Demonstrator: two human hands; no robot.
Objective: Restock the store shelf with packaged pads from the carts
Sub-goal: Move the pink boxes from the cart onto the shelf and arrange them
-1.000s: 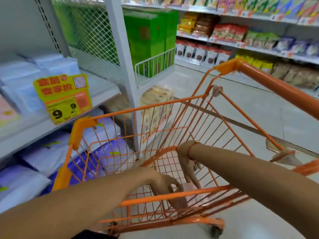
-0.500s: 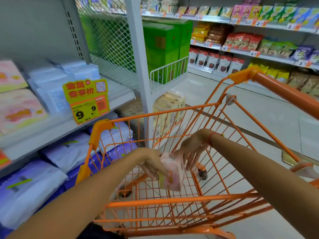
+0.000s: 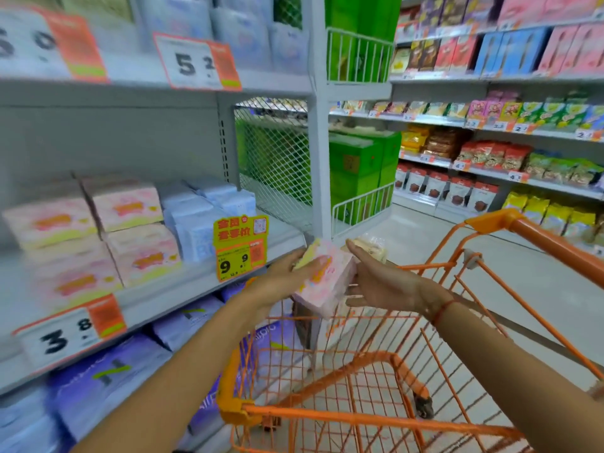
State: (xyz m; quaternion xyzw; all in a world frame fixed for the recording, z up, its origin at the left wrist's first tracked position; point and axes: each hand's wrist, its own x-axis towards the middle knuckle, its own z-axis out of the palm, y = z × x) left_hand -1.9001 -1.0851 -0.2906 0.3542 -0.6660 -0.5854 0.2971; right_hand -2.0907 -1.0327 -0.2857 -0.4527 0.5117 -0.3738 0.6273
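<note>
Head view: I'm seeing the pink pad package (image 3: 327,277) being held above the orange cart (image 3: 376,380), just beside the shelf (image 3: 196,282) edge. My left hand (image 3: 284,276) is gripping its left end, while my right hand (image 3: 379,282) is pressing straight fingers against its right side. Matching pink packs (image 3: 130,230) are sitting on that shelf, left of the yellow price tag (image 3: 240,246).

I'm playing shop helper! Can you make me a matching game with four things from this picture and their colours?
Things:
1. shopping cart
2. pack of pads held between the left hand and the right hand
3. big boxes behind the mesh
4. price sign with the 9

Colours:
A. green
B. yellow and orange
C. pink
D. orange

Pairs: 1-D, 2-C, 3-A, 4-B
</note>
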